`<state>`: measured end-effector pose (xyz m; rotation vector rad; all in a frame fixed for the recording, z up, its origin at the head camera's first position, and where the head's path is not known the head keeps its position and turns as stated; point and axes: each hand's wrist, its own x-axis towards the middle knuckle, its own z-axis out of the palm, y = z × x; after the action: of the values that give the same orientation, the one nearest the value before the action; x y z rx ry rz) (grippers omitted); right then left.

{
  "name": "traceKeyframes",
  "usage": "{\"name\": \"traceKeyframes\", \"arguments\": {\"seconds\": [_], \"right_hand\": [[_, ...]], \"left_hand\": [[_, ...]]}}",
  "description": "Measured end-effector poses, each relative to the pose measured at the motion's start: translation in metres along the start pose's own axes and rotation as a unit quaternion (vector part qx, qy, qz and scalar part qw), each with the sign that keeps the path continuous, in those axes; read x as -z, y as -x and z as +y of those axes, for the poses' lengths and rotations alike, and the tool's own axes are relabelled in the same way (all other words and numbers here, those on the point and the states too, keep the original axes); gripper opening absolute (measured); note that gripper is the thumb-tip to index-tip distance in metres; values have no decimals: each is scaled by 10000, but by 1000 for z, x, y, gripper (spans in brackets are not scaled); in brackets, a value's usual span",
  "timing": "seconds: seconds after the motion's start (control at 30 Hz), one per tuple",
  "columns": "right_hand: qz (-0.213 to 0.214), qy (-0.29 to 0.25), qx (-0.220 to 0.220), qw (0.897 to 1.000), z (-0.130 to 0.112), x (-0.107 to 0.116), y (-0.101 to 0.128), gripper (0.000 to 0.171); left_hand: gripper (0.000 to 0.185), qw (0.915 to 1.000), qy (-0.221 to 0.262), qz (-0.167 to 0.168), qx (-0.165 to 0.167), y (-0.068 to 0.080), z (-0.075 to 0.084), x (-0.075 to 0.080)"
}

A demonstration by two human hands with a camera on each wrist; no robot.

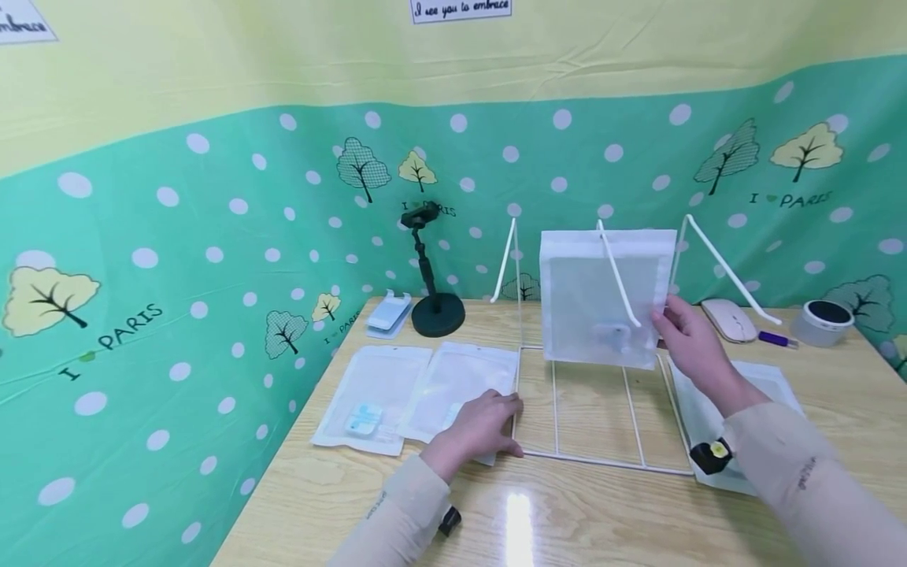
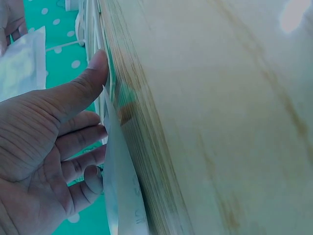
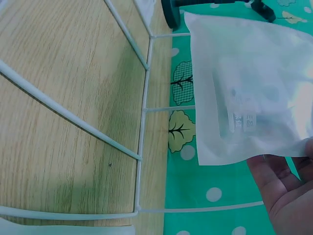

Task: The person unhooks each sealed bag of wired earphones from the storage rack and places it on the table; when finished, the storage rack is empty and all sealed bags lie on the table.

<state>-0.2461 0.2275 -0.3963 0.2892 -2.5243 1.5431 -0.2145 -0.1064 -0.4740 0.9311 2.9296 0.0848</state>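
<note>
Right hand (image 1: 690,339) fingers pinching white pouch (image 1: 602,295) at its edge, above wire rack (image 1: 602,461); left hand (image 1: 482,425) fingers relaxed, touching rack on surface (image 1: 567,520)

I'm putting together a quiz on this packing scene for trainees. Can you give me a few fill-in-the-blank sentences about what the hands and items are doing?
1. The right hand holds a white pouch on the ____ hook of the wire rack.
2. The left hand rests on the rack's ____ edge.
3. Beside the black phone stand, flat pouches lie on the wooden ____.
4. The pink ____ sits at the table's far right, behind the rack.

Missing words: middle; left; table; mouse
</note>
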Motion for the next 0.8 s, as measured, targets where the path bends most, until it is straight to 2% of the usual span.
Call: {"name": "traceKeyframes", "arguments": {"seconds": [0.33, 0.47, 0.67, 0.8], "right_hand": [[55, 129, 227, 9996, -4, 6, 19, 42], [69, 62, 245, 9997, -6, 7, 26, 40], [46, -261, 528, 9983, -4, 8, 35, 34], [61, -260, 496, 9984, -5, 8, 44, 34]], "left_hand": [[75, 10000, 29, -11, -24, 0, 2, 1], [75, 10000, 29, 5, -17, 0, 1, 1], [74, 10000, 87, -10, 7, 1, 1, 3], [73, 9999, 103, 17, -13, 2, 1, 3]]}}
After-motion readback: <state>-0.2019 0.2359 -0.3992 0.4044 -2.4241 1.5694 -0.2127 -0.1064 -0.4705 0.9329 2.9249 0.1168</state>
